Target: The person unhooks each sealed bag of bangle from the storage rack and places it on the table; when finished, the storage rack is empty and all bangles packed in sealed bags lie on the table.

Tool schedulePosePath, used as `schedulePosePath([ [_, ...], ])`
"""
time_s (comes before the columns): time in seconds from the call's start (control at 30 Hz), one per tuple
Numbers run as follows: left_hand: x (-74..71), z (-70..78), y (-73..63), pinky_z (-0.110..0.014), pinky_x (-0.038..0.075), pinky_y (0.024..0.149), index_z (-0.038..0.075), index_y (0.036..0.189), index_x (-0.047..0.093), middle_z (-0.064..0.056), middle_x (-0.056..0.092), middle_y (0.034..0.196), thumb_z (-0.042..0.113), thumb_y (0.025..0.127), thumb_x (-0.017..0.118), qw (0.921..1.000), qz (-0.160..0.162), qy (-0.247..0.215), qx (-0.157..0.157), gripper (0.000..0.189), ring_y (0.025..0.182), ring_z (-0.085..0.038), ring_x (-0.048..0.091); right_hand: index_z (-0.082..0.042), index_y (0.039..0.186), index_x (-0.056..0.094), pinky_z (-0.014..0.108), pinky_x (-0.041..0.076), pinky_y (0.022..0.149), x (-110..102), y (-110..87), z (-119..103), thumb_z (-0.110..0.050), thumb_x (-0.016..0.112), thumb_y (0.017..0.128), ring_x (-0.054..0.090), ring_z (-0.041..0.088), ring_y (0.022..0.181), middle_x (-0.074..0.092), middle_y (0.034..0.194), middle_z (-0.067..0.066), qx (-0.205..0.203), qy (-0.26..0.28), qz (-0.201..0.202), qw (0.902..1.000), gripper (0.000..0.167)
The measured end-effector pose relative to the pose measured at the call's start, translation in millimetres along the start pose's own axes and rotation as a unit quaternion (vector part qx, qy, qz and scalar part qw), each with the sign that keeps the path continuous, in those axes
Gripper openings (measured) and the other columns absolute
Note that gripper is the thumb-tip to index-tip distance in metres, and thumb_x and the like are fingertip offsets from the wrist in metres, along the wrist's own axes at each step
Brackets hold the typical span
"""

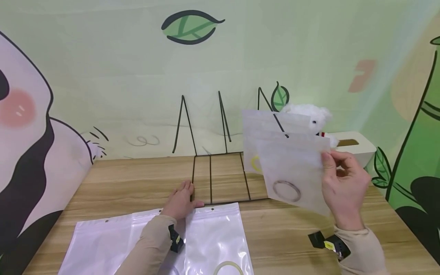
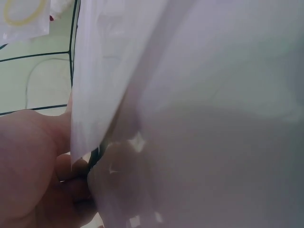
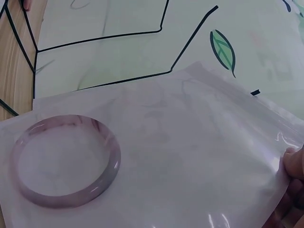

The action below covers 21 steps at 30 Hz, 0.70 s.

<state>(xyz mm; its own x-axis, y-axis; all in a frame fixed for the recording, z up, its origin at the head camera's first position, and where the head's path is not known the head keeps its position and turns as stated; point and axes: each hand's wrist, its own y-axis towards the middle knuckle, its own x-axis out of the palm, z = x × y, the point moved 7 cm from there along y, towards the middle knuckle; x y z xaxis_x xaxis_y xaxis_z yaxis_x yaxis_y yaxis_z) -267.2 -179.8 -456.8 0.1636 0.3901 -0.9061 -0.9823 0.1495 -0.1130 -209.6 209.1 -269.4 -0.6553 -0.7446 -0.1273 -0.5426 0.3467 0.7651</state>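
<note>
My right hand (image 1: 345,185) pinches the side edge of a translucent zip bag (image 1: 309,164), held up tilted by the right part of a black wire rack (image 1: 211,179). Inside that bag lies a mottled purple-grey bangle (image 3: 115,159). Behind it, a second bag (image 1: 250,126) with a yellow bangle (image 1: 253,163) is up at the rack's right upright. The left hand (image 1: 178,202) grips the front left corner of the rack's base on the wooden table. In the left wrist view its fingers are partly hidden by a bag (image 2: 199,118).
Several zip bags (image 1: 103,244) lie along the table's front, one holding a pale yellow bangle (image 1: 228,262). Behind the rack at the right are a white plush toy (image 1: 306,112) and a white tissue box (image 1: 366,147). A printed backdrop (image 1: 137,76) stands behind the table.
</note>
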Motion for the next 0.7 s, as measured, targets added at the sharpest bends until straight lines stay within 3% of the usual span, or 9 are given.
schedulePosePath([
  [0.17,0.4,0.1,-0.2,-0.054,0.017,0.115,-0.012,0.143,0.035,-0.028,0.024,0.153,0.042,0.089,0.067,1.0000,-0.003,-0.003,-0.004,0.082,0.144,-0.039,0.017,0.006,0.091,0.072,0.008,0.041,0.056,-4.3,0.1,-1.2,-0.003,0.072,0.086,0.054,-0.002,0.066,0.062,0.084,-0.022,-0.001,-0.006,-0.005,1.0000,0.010],
  [0.4,-0.5,0.7,-1.1,-0.053,0.018,0.115,-0.012,0.142,0.036,-0.029,0.024,0.153,0.042,0.089,0.067,1.0000,0.000,-0.003,-0.001,0.082,0.144,-0.039,0.018,0.007,0.091,0.071,0.008,0.042,0.058,-8.2,-1.4,-6.1,-0.005,0.072,0.087,0.054,-0.004,0.065,0.067,0.084,-0.010,-0.002,-0.023,-0.014,0.9996,0.013],
  [0.63,-1.2,1.0,-1.7,-0.053,0.017,0.115,-0.012,0.142,0.036,-0.029,0.023,0.153,0.041,0.089,0.067,1.0000,-0.002,-0.007,-0.002,0.081,0.144,-0.039,0.017,0.009,0.091,0.070,0.007,0.044,0.058,-10.8,-2.5,-10.0,-0.009,0.070,0.089,0.057,-0.006,0.066,0.061,0.085,-0.027,-0.015,-0.019,-0.023,0.9994,0.018],
  [0.7,-1.7,1.3,-1.8,-0.053,0.018,0.115,-0.012,0.142,0.036,-0.029,0.023,0.153,0.041,0.089,0.067,1.0000,-0.001,-0.007,-0.002,0.081,0.144,-0.039,0.017,0.009,0.090,0.070,0.007,0.045,0.059,-12.3,-3.1,-11.6,-0.008,0.071,0.089,0.058,-0.006,0.066,0.063,0.085,-0.023,-0.015,-0.012,-0.021,0.9996,0.017],
])
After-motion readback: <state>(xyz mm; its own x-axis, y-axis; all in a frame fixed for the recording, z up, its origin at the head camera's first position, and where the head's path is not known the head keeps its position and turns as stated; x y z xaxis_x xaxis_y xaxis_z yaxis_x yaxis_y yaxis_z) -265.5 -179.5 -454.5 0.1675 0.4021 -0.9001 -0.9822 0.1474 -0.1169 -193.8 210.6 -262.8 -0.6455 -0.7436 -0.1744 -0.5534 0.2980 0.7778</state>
